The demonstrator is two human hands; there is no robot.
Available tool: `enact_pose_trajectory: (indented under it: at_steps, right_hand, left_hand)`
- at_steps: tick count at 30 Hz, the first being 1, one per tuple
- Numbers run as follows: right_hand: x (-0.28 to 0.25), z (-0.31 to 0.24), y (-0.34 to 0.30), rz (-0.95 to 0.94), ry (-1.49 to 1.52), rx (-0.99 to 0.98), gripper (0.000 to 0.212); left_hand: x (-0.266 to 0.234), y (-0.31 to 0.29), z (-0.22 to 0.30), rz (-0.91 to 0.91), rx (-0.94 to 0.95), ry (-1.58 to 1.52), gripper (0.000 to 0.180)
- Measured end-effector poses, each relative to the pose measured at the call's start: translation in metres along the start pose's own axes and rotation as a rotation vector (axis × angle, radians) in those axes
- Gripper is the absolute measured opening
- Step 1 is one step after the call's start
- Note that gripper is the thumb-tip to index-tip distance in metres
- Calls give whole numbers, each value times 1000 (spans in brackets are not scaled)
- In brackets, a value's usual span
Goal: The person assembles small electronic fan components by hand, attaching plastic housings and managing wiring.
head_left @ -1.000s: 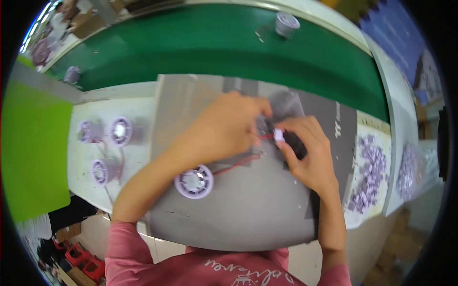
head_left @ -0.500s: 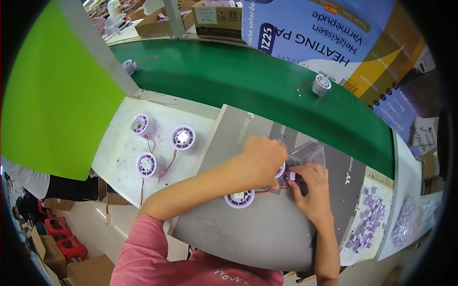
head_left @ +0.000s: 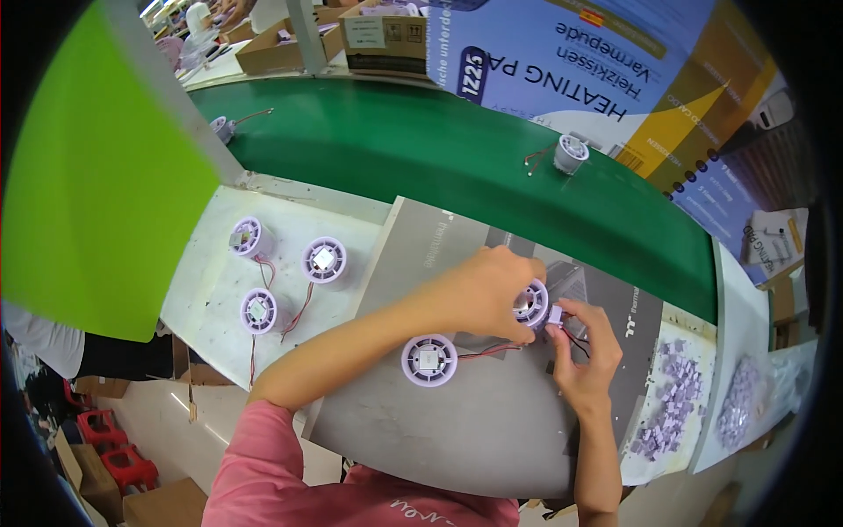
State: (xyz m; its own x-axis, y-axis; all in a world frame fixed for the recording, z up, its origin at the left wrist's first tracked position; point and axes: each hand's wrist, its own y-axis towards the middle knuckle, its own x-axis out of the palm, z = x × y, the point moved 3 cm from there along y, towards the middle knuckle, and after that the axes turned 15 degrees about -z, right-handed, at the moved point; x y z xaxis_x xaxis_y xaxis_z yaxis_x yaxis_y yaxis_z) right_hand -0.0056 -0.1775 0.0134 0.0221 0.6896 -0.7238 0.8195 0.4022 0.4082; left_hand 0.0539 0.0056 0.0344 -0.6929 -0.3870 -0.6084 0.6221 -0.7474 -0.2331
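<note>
My left hand (head_left: 493, 294) is closed around a round lilac motor housing (head_left: 530, 304) with a spoked top, over the grey printed board. Just right of it, my right hand (head_left: 587, 358) pinches a small lilac plastic piece (head_left: 555, 315) between thumb and fingers, close against the housing's side; whether the two touch I cannot tell. Dark and red wires (head_left: 575, 339) run beside the right fingers. Below my left wrist, another lilac housing (head_left: 429, 360) lies spoked side up, its red and black wires stretching toward my right hand.
Three similar wired housings (head_left: 324, 261) stand on the white tabletop at left. Small lilac pieces (head_left: 672, 400) are heaped at right. Beyond the grey board (head_left: 492, 439) runs a green conveyor belt (head_left: 378, 132) carrying a housing (head_left: 571, 155). A bright green panel (head_left: 105, 193) rises at left.
My left hand has turned and shifted slightly right, so the housing's spoked top now shows. My right hand has moved slightly right with the small piece. The whole view has shifted a little.
</note>
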Motion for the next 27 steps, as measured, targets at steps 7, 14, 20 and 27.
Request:
enact_pose_trajectory:
  at_steps: [7, 14, 20, 27]
  right_hand:
    - [-13, 1, 3, 57, 64, -97, 30]
    - [-14, 3, -2, 128, 58, -28, 30]
    - [-14, 4, -9, 149, 174, 42, 30]
    - [-14, 5, -12, 238, 429, 82, 28]
  left_hand:
    - [-6, -4, 3, 102, 105, -35, 61]
    - [-4, -2, 9, 137, 64, -141, 54]
    - [-3, -4, 18, 142, 56, -84, 54]
    - [-1, -9, 25, 135, 44, -134, 53]
